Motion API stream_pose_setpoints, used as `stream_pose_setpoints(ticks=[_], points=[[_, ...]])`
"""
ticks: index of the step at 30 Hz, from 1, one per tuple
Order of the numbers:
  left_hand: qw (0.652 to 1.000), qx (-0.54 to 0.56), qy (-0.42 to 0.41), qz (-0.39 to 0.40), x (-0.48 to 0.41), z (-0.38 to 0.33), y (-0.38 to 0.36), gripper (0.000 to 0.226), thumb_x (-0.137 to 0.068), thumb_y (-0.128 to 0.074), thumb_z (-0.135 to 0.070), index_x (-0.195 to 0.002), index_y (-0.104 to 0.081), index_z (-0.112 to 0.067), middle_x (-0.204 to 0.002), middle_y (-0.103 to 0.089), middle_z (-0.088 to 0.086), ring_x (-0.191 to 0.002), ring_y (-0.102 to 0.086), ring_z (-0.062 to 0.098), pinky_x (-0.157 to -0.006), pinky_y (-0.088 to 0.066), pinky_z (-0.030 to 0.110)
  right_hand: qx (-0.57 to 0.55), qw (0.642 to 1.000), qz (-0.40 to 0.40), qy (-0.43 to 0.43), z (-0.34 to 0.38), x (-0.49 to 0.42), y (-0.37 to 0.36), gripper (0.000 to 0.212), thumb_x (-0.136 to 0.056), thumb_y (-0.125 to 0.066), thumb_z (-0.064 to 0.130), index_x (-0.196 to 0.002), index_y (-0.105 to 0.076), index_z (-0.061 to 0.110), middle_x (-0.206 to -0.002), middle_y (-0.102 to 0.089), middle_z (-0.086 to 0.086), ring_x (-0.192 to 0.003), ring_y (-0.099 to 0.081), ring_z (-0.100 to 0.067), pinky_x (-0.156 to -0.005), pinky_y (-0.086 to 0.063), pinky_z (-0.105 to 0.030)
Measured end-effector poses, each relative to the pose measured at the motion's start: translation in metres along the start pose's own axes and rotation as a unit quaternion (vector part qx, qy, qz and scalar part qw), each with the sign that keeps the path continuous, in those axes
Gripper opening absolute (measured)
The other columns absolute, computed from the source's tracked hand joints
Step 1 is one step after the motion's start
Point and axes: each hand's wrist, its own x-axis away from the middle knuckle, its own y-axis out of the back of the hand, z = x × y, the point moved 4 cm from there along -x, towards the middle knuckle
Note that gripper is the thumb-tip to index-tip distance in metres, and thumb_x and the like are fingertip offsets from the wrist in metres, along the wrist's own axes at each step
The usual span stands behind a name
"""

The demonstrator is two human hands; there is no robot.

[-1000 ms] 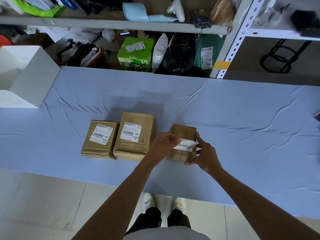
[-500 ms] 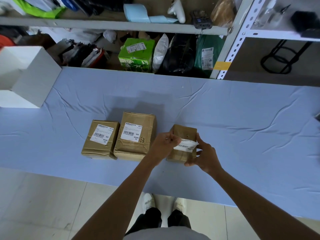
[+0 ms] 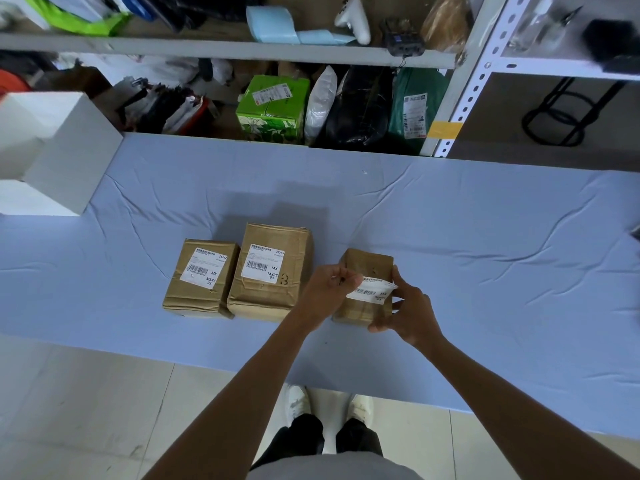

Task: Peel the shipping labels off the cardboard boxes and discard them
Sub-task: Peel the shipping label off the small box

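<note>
Here, the peeling shipping label is half off the small cardboard box, the rightmost of three standing in a row near the front edge of the counter. The label's left edge is lifted clear of the box top, while its right end appears still stuck by the far right corner. The left grip pinches that lifted left edge between thumb and curled fingers. The right grip holds the box by its right and near sides, thumb up at the top edge.

Just left of it stands the middle box, the tallest, its own label flat on top. The left box touches it, with its label also flat and whole. All three boxes are sealed, so their contents cannot be seen.

A white box sits at the counter's far left end; what it holds cannot be made out. Behind the counter a shelf has a green carton, a white pouch and dark bags packed below it.

Against the frames from a second and half a second ago little differs. Both grips keep the same places, the label is lifted about as far as before, and none of the boxes has shifted.
</note>
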Motion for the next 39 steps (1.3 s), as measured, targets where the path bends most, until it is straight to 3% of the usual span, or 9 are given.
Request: stream_pose_setpoints(ticks=[11,16,19,22,26,30,33,37,39], points=[[0.999,0.044,0.017,0.010,0.002,-0.001,0.002,0.058,-0.068,-0.065,-0.052,-0.097,-0.068,-0.002,-0.100,-0.070,0.019,-0.098,-0.067,0.032,-0.096,-0.048,0.055,0.008,1.000,-0.001,0.016,0.001,0.000,0.001,0.124,-0.043,-0.091,0.002,-0.149,-0.028,0.020,-0.106,-0.066,0.001,-0.076,-0.066,-0.014,-0.063,-0.055,-0.018],[0.998,0.061,0.025,0.006,0.004,-0.003,0.002,0.047,-0.078,-0.062,-0.039,-0.102,-0.066,0.000,-0.101,-0.072,0.017,-0.100,-0.067,0.033,-0.095,-0.049,0.053,0.022,0.999,-0.010,0.041,0.004,0.001,0.002,0.113,-0.048,-0.089,-0.001,-0.145,-0.034,0.022,-0.095,-0.065,0.008,-0.072,-0.063,-0.005,-0.059,-0.050,-0.009],[0.995,0.095,0.025,-0.002,0.003,0.002,0.006,0.032,-0.086,-0.062,-0.031,-0.099,-0.067,-0.002,-0.101,-0.071,0.016,-0.100,-0.066,0.032,-0.092,-0.052,0.049,0.026,0.999,-0.002,0.039,0.005,-0.002,0.004,0.119,-0.047,-0.090,0.000,-0.147,-0.029,0.022,-0.109,-0.066,0.002,-0.081,-0.066,-0.015,-0.063,-0.052,-0.012],[0.991,0.126,0.025,-0.023,0.004,0.002,0.010,0.017,-0.094,-0.054,-0.019,-0.096,-0.065,-0.006,-0.097,-0.071,0.009,-0.094,-0.067,0.022,-0.078,-0.056,0.036,0.025,0.999,-0.003,0.034,0.005,-0.005,0.008,0.130,-0.046,-0.091,0.003,-0.152,-0.018,0.022,-0.122,-0.061,-0.003,-0.092,-0.065,-0.022,-0.075,-0.056,-0.025],[0.987,0.151,0.031,-0.038,0.002,0.004,0.008,0.011,-0.096,-0.049,-0.016,-0.087,-0.054,-0.012,-0.104,-0.067,0.012,-0.106,-0.062,0.027,-0.084,-0.053,0.044,0.051,0.998,-0.007,0.047,0.005,0.000,0.010,0.136,-0.048,-0.092,0.007,-0.153,-0.007,0.023,-0.129,-0.056,-0.004,-0.104,-0.062,-0.027,-0.088,-0.055,-0.042],[0.983,0.175,0.026,-0.047,0.002,0.006,0.009,0.017,-0.097,-0.047,-0.012,-0.081,-0.048,-0.016,-0.099,-0.069,0.008,-0.093,-0.067,0.018,-0.068,-0.056,0.031,0.029,0.998,-0.030,0.054,0.009,0.002,0.007,0.124,-0.052,-0.093,0.019,-0.149,-0.017,0.022,-0.122,-0.056,0.002,-0.103,-0.060,-0.020,-0.088,-0.054,-0.036],[0.978,0.198,0.039,-0.058,0.002,0.010,0.011,0.018,-0.097,-0.045,-0.010,-0.080,-0.047,-0.016,-0.097,-0.069,0.007,-0.090,-0.068,0.018,-0.070,-0.056,0.037,0.011,0.996,-0.069,0.049,0.015,0.002,0.009,0.107,-0.056,-0.091,0.028,-0.142,-0.027,0.025,-0.118,-0.061,0.000,-0.100,-0.062,-0.019,-0.082,-0.055,-0.033],[0.974,0.217,0.038,-0.056,0.002,0.010,0.013,0.017,-0.096,-0.046,-0.008,-0.081,-0.046,-0.016,-0.099,-0.067,0.010,-0.089,-0.069,0.018,-0.071,-0.054,0.041,0.053,0.991,-0.111,0.062,0.020,0.001,0.011,0.130,-0.051,-0.092,0.036,-0.150,-0.008,0.027,-0.098,-0.058,0.004,-0.087,-0.059,-0.016,-0.078,-0.050,-0.031],[0.974,0.217,0.035,-0.054,0.003,0.009,0.014,0.019,-0.096,-0.045,-0.008,-0.080,-0.046,-0.016,-0.097,-0.066,0.008,-0.088,-0.068,0.019,-0.067,-0.054,0.038,0.065,0.990,-0.103,0.074,0.018,0.000,0.009,0.129,-0.051,-0.092,0.036,-0.151,-0.009,0.032,-0.104,-0.057,0.006,-0.089,-0.058,-0.015,-0.080,-0.051,-0.032]])
